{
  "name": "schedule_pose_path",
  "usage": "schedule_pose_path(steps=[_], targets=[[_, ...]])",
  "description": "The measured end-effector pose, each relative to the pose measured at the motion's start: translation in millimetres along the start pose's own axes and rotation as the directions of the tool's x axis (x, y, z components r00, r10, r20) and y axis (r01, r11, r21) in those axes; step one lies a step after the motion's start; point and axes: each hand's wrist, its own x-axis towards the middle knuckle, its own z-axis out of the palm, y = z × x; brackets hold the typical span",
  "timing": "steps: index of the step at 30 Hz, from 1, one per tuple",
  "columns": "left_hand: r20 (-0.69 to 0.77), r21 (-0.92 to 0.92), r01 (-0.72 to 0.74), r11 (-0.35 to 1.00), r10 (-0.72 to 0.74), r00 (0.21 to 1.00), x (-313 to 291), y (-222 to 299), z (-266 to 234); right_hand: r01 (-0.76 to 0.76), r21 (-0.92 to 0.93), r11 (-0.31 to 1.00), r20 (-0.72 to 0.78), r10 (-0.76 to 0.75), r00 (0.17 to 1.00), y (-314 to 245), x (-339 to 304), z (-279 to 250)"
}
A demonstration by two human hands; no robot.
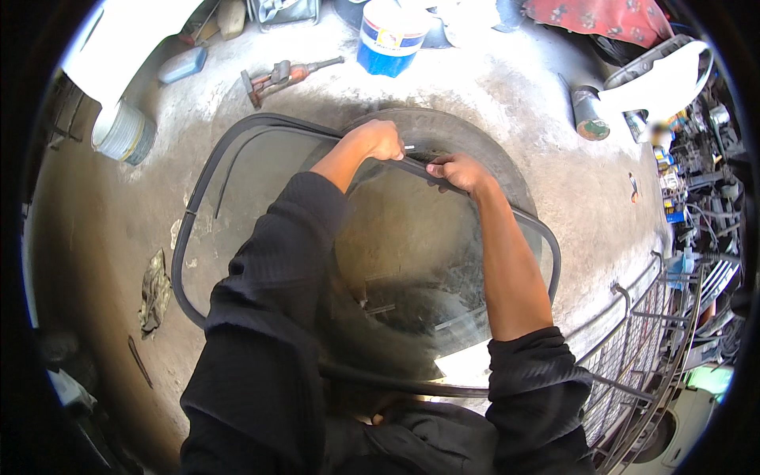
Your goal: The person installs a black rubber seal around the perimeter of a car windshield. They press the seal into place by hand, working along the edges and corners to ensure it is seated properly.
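Note:
A large curved pane of glass (427, 229) lies before me, with a black rubber seal (184, 245) running around its edge. Beneath the far part of the pane, a tire (495, 150) rests on the floor. My left hand (377, 141) is closed on the seal at the far edge, its fingertips partly hidden. A small pale tip (408, 148) sticks out beside those fingers; I cannot tell what it belongs to. Just to the right, my right hand (459, 172) pinches the same stretch of seal between thumb and fingers.
On the concrete floor beyond lie an orange-and-grey tool (286, 77) and a blue-and-white bucket (389, 39). A pale bucket (125, 134) stands at left, near a crumpled cloth (155, 293). A metal rack (633, 340) and cluttered parts (712, 190) line the right side.

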Motion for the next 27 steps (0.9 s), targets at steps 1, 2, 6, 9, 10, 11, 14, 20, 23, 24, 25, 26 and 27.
schedule_pose_path(steps=[1,2,6,9,10,11,14,20,23,24,25,26,27], targets=[[-0.047,0.04,-0.037,0.999,0.039,0.998,0,-4,2,0.026,0.01,1.0,-0.004,-0.026,1.0,7,0,1],[-0.092,0.08,-0.075,0.994,0.082,0.992,-1,-10,4,0.053,0.021,0.998,0.014,-0.053,0.999,14,1,-3],[-0.062,-0.17,-0.02,0.985,0.009,0.998,-3,-17,8,0.046,0.001,0.999,-0.002,-0.046,0.999,45,-20,-23],[-0.05,-0.202,0.022,0.979,-0.033,0.998,-4,-19,9,-0.007,-0.106,0.994,-0.084,-0.002,0.996,51,-36,-29],[-0.051,-0.183,0.01,0.983,-0.019,0.999,-3,-17,9,-0.032,-0.138,0.99,-0.122,0.015,0.992,54,-34,-28],[-0.065,-0.185,0.013,0.983,-0.025,0.998,-2,-14,8,-0.058,-0.168,0.984,-0.159,0.031,0.987,56,-32,-27],[-0.056,-0.159,-0.033,0.987,0.024,0.998,0,-4,7,-0.072,-0.419,0.905,-0.12,0.023,0.993,59,-22,-42],[0.138,-0.032,0.034,0.999,-0.029,0.99,18,14,7,0.046,-0.287,0.957,-0.185,-0.102,0.977,71,-17,-27],[0.157,-0.049,0.087,0.995,-0.078,0.984,27,24,17,-0.007,-0.131,0.991,0.007,0.008,1.0,37,-25,-21],[0.142,-0.077,0.037,0.996,-0.025,0.99,27,27,17,0.039,-0.158,0.987,-0.035,-0.045,0.998,36,-23,-19],[0.127,-0.107,-0.012,0.994,0.025,0.992,23,25,17,0.083,-0.188,0.979,-0.075,-0.098,0.992,34,-21,-15],[0.11,-0.137,-0.059,0.989,0.074,0.991,21,24,17,0.125,-0.221,0.967,-0.111,-0.152,0.982,35,-19,-12],[0.088,-0.133,-0.035,0.991,0.047,0.995,18,27,16,0.115,-0.199,0.973,-0.119,-0.141,0.983,37,-15,-10]])
